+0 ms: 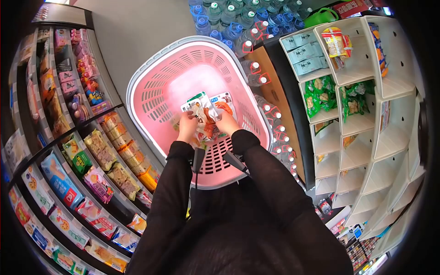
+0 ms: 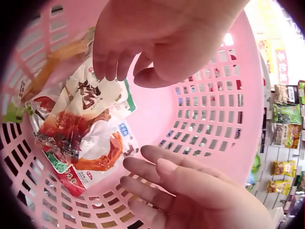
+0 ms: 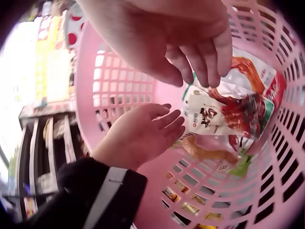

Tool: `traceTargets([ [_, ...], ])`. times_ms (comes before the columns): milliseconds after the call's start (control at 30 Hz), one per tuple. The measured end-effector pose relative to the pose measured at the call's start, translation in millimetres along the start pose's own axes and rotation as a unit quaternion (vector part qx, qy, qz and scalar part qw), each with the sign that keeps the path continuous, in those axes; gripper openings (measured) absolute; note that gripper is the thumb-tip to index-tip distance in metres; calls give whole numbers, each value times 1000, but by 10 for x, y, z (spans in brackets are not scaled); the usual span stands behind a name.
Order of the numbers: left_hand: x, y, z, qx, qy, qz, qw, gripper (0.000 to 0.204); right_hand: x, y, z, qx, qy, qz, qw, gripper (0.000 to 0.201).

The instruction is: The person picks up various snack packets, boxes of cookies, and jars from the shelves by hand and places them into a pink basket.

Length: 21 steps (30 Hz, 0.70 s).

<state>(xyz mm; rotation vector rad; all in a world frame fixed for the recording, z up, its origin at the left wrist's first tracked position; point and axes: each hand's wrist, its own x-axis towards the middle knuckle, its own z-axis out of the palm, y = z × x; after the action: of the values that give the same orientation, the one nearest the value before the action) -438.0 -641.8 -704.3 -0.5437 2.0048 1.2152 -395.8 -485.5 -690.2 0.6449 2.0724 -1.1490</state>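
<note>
Several sealed food packets lie in a pink slotted basket point(image 1: 169, 59). On top is a cream packet with dark characters and reddish-brown food point(image 2: 86, 102); beside it lies a white packet with an orange-red item point(image 2: 102, 152). The left hand point(image 1: 188, 126), fingers loosely bent, is above the packets' left side in the head view; no packet shows in its grasp in the left wrist view. The right hand point(image 1: 226, 123) hovers by their right side, its fingers point(image 2: 147, 181) extended and apart, holding nothing. In the right wrist view both hands hang over the basket.
Shelves of packaged snacks point(image 1: 87, 183) stand left of the basket. Large water bottles point(image 1: 229, 16) and red-handled bottles point(image 1: 270, 119) line the back and right. Further right is a cream shelf unit point(image 1: 357, 133) with green-bagged goods point(image 1: 318, 98).
</note>
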Motion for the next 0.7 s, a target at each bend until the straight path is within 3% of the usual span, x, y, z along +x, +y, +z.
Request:
traceTargets([
  [33, 68, -85, 36, 3, -2, -4, 1000, 41, 94, 116, 120, -6, 43, 24, 999, 31],
  [100, 204, -236, 131, 43, 2, 51, 998, 38, 209, 195, 166, 11, 11, 15, 1000, 39],
  [167, 198, -209, 231, 19, 10, 44, 999, 35, 83, 9, 70, -70, 124, 98, 985, 49],
  [200, 246, -239, 280, 24, -9, 37, 999, 34, 155, 70, 141, -105, 141, 108, 978, 58],
  [300, 395, -325, 442, -34, -76, 18, 996, 34, 275, 213, 263, -127, 188, 167, 959, 60],
  [367, 449, -404, 597, 32, -87, 56, 994, 33, 309, 256, 213, -102, 169, 184, 963, 57],
  [433, 392, -411, 627, 25, -105, 22, 994, 33, 280, 287, 189, -73, 145, 203, 966, 53],
  [500, 408, -448, 655, 40, -116, 65, 990, 33, 275, 329, 140, -95, 157, 142, 973, 41],
  [533, 365, -433, 637, 7, -120, 52, 991, 36, 303, 364, 127, -131, 144, 110, 975, 26],
  [567, 314, -408, 612, 9, -124, 58, 991, 36, 296, 389, 106, -128, 151, 111, 974, 26],
  [633, 151, -214, 529, -63, -122, -20, 990, 39, 182, 222, -7, -96, 63, 84, 990, 18],
  [700, -3, -87, 425, -80, -120, -32, 989, 41, 50, 71, -100, -104, 101, 48, 988, 15],
])
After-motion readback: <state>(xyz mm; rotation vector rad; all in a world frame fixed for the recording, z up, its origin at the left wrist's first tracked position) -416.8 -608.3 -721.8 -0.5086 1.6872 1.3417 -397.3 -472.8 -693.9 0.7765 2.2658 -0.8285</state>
